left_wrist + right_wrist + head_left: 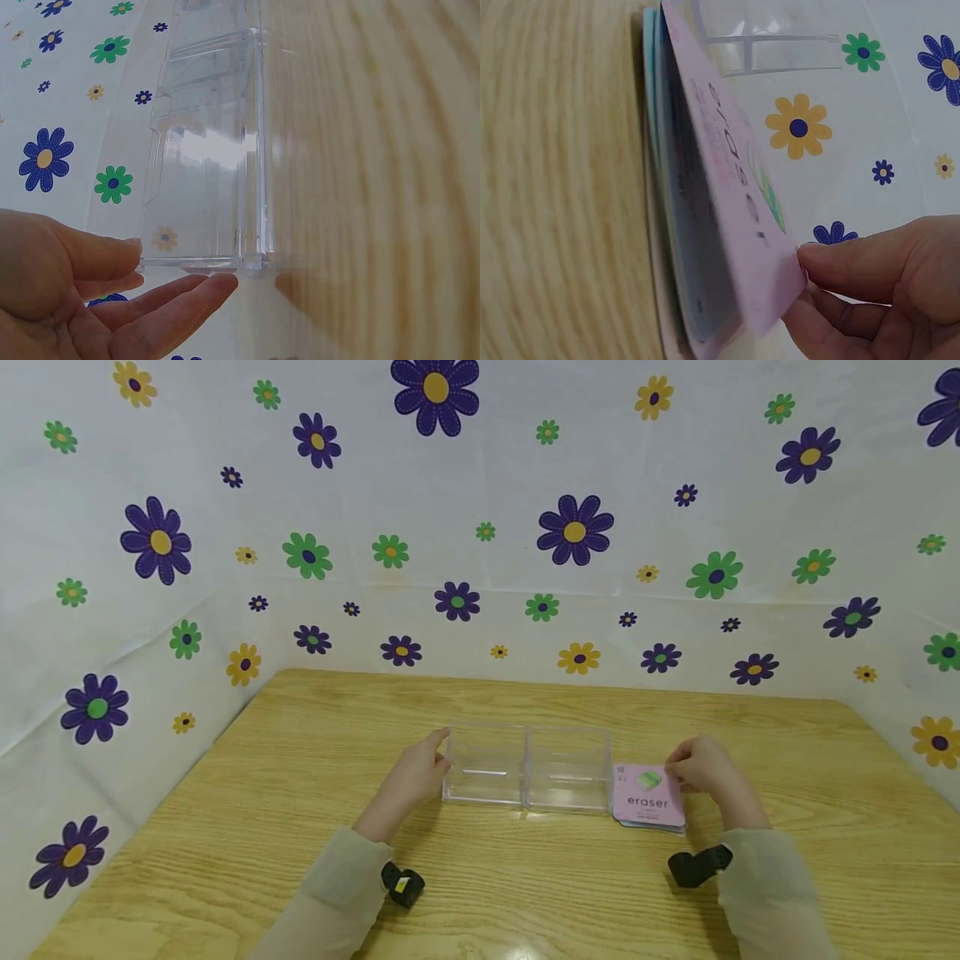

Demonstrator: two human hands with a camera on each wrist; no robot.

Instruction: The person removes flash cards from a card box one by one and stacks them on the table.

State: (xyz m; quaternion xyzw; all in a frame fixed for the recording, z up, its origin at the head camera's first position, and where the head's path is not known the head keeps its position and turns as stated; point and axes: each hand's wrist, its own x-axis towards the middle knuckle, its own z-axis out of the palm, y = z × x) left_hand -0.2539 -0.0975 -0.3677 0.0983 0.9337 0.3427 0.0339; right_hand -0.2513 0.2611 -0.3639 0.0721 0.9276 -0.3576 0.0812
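Observation:
A clear plastic box (489,763) with two compartments stands on the table. My left hand (411,777) is at its left end. In the left wrist view, the fingertips (222,282) touch the end wall and the thumb lies at the corner of the rim. Right of the box is a stack of square cards (676,225). On top lies a pink card (647,806) reading "eraser", with a green and yellow picture. My right hand (705,768) pinches its far right corner between thumb and fingers. In the right wrist view this card is tilted up off the cards below.
The table (510,885) has a light wood grain. A white cloth (495,468) printed with flowers hangs behind it and along both sides. A black wrist camera (403,885) sits on the left sleeve, another black camera (697,865) on the right.

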